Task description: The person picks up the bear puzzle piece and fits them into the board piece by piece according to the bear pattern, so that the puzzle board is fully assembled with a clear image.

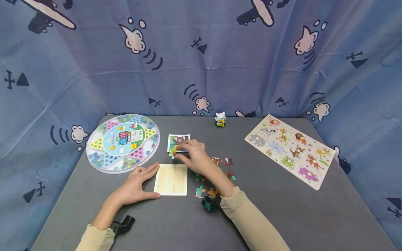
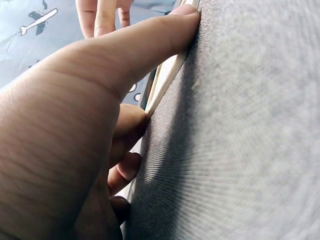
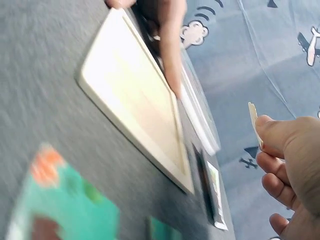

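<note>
My right hand (image 1: 198, 157) pinches a green jigsaw piece (image 1: 173, 151) between thumb and fingertips, over the lower part of a bear picture card (image 1: 179, 139). In the right wrist view the piece (image 3: 254, 122) appears edge-on, raised off the table. A shallow square wooden tray (image 1: 171, 180), with bare wood inside, lies in front of the card. At its left side rests my left hand (image 1: 136, 184), the straight thumb at the near corner and the index finger at the far corner. Several loose jigsaw pieces (image 1: 200, 191) lie right of the tray, partly covered by my right forearm.
A round marble board game (image 1: 124, 143) lies at the left, close to my left hand. Farther right is a wooden animal puzzle board (image 1: 290, 150). A small white-headed figurine (image 1: 220, 119) stands at the table's back edge, before a blue patterned curtain (image 1: 201, 59).
</note>
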Motion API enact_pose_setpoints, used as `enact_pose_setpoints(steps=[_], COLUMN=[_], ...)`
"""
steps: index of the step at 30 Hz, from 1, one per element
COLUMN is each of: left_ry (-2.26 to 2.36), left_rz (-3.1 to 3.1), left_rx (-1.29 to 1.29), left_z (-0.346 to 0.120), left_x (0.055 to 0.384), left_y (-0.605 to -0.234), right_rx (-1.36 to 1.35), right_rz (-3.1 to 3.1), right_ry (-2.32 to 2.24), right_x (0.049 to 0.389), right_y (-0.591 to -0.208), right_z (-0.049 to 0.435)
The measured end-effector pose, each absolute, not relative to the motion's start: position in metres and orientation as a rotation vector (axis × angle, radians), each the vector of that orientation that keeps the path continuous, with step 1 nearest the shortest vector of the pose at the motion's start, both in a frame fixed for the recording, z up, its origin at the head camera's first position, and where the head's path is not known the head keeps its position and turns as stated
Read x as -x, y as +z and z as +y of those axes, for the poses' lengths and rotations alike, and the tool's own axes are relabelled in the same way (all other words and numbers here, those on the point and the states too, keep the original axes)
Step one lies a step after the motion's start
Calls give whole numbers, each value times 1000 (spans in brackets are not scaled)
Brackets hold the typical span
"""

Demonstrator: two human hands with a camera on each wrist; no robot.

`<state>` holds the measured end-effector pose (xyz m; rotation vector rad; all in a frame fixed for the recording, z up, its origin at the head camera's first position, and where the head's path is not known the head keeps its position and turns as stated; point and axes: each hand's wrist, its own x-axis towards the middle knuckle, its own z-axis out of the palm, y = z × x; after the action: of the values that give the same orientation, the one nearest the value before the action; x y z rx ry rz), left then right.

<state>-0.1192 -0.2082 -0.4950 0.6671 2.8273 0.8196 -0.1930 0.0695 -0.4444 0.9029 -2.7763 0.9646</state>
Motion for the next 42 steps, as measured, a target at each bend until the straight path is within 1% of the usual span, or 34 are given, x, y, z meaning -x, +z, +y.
enact_pose_setpoints(steps=[18,30,42], left_ry=[833,848,832], left_rz=[2822,2815,2822], left_rx=[-672,-670,-693], left_z=[-209,-208,-210], left_x=[120,119,118], left_y=[-496,-494,-496], right_rx=[-934,-925,-955], right_rz=[-2891,-2884,-2809], right_ry=[913,715,695], right_x=[168,162,157], right_y=[-480,-488,-490], right_z=[36,34,33])
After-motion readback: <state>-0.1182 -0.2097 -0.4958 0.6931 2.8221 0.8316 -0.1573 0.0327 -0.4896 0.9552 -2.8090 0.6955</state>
